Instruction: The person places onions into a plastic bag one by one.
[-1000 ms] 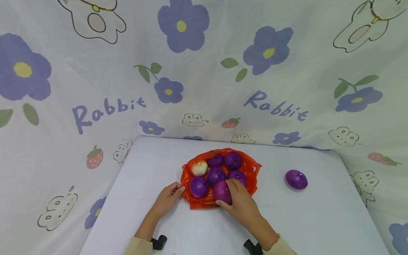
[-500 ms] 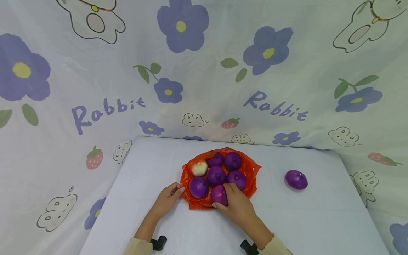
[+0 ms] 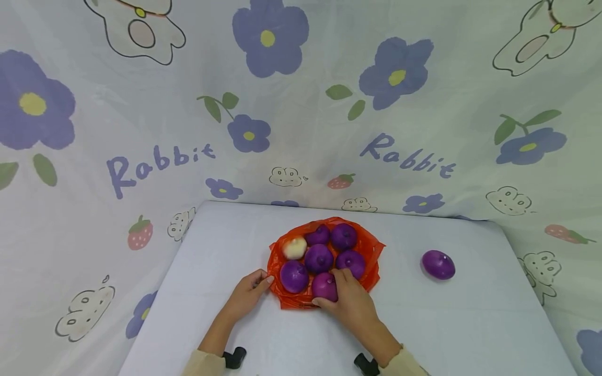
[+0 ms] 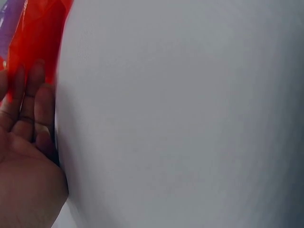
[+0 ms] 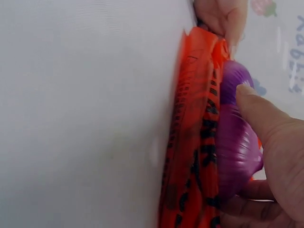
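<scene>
A red plastic bag [image 3: 291, 300], opened out on the white table, holds several purple onions and one pale, whitish bulb [image 3: 294, 248]. My left hand [image 3: 246, 292] pinches the bag's left edge; in the left wrist view its fingers [image 4: 33, 99] lie against the red plastic. At the bag's front, my right hand [image 3: 352, 305] grips a purple onion [image 3: 324, 286], thumb on the near side and fingers on the far side. The right wrist view shows that onion [image 5: 235, 152] just behind the bag's printed wall [image 5: 192, 128]. Another purple onion [image 3: 294, 277] sits left of it.
One more purple onion [image 3: 438, 265] lies alone on the white table [image 3: 470, 324], to the right of the bag. A patterned curtain [image 3: 301, 104] with flowers and rabbits hangs behind and beside the table.
My right hand has shifted slightly left and toward me with the gripped onion, which now sits lower at the bag's front. The left hand stays at the bag's edge.
</scene>
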Tool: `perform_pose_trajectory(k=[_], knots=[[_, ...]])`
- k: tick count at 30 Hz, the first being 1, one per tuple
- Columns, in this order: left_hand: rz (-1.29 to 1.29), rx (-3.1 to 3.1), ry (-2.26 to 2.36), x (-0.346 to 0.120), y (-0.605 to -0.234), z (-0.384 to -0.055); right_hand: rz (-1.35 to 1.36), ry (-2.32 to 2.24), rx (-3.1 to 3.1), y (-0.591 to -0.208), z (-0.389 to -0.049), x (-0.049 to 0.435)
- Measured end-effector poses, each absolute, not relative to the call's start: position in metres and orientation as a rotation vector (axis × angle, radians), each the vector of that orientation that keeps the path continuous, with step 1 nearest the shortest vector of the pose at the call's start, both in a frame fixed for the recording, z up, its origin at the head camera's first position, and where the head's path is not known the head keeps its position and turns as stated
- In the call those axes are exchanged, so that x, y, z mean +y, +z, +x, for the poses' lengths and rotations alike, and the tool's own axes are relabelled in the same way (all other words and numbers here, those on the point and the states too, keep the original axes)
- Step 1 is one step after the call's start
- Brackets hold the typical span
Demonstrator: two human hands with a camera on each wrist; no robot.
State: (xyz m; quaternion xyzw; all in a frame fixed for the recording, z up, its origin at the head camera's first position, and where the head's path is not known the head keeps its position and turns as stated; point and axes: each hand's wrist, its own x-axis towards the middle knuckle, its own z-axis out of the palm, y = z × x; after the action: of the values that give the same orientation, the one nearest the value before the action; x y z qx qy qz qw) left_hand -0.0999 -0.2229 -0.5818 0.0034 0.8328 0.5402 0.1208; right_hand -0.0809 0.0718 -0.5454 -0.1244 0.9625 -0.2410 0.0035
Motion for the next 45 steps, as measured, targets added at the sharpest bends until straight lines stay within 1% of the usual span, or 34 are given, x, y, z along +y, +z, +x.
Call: perform_pose_trajectory(k=[5, 12, 21, 25, 31, 37, 40, 45], knots=[[0.012, 2.434, 1.574, -0.221, -0.58, -0.101, -0.393, -0.826, 3.018, -0.534, -0.078, 0.081], [0.001, 2.435, 1.572, -0.221, -0.581, -0.1, -0.382, -0.771, 3.078, -0.521, -0.075, 0.102], [0.005, 2.434, 1.565, -0.22, -0.581, -0.099, -0.564, -0.726, 3.242, -0.512, -0.072, 0.139], [0.003, 2.44, 1.561, -0.22, -0.581, -0.1, -0.587, -0.685, 3.299, -0.503, -0.071, 0.158], [-0.009, 2.438, 1.581, -0.221, -0.582, -0.099, -0.443, -0.615, 3.325, -0.482, -0.076, 0.187], [-0.017, 2.438, 1.594, -0.222, -0.583, -0.098, -0.133, -0.65, 3.324, -0.463, -0.087, 0.224], [-0.026, 2.444, 1.586, -0.222, -0.583, -0.098, -0.022, -0.683, 3.324, -0.463, -0.094, 0.245], [-0.026, 2.441, 1.579, -0.221, -0.582, -0.098, 0.058, -0.714, 3.297, -0.479, -0.105, 0.281]])
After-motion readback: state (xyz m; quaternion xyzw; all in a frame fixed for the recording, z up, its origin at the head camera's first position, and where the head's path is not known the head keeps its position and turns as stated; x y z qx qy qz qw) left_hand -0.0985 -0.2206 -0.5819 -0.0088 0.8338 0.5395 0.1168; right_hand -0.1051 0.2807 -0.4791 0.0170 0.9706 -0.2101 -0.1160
